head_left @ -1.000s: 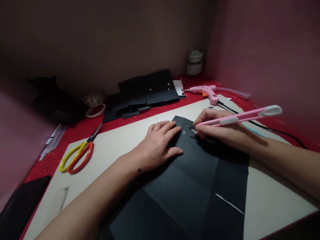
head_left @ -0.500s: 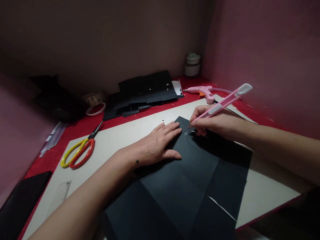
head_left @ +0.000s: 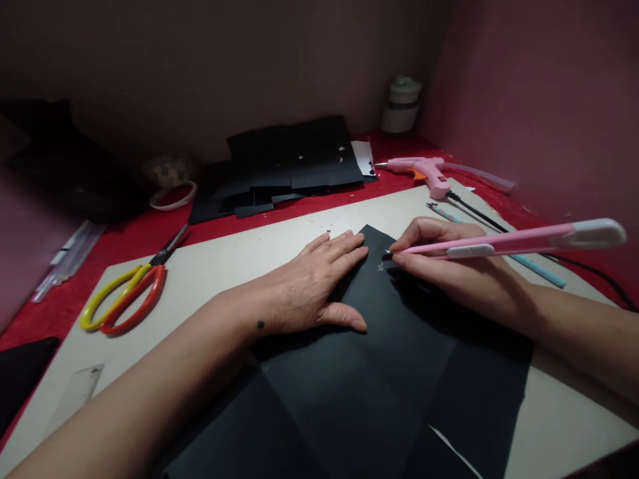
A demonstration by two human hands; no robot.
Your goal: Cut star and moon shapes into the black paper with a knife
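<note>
A sheet of black paper (head_left: 359, 372), creased in places, lies on the white board with a corner pointing away from me. My left hand (head_left: 319, 279) rests flat on its left side, fingers stretched out and thumb apart. In my right hand (head_left: 444, 259) is a pink utility knife (head_left: 519, 241), pinched near its blade end, with the white butt pointing right. The blade end is close to a small star outline (head_left: 381, 267) drawn near the paper's far corner. A narrow pale slit (head_left: 454, 451) shows in the paper's lower right.
Scissors (head_left: 134, 289) and a clear ruler (head_left: 74, 396) lie on the white board (head_left: 239, 249) at left. Behind are black paper pieces (head_left: 299, 153), a tape roll (head_left: 174, 197), a pink glue gun (head_left: 424, 171) and a jar (head_left: 402, 106). A blue pencil (head_left: 539, 271) lies behind my right hand.
The utility knife has swung down from a steep slant to nearly level, its butt now farther right. My left hand stays on the paper. The whole view has shifted slightly.
</note>
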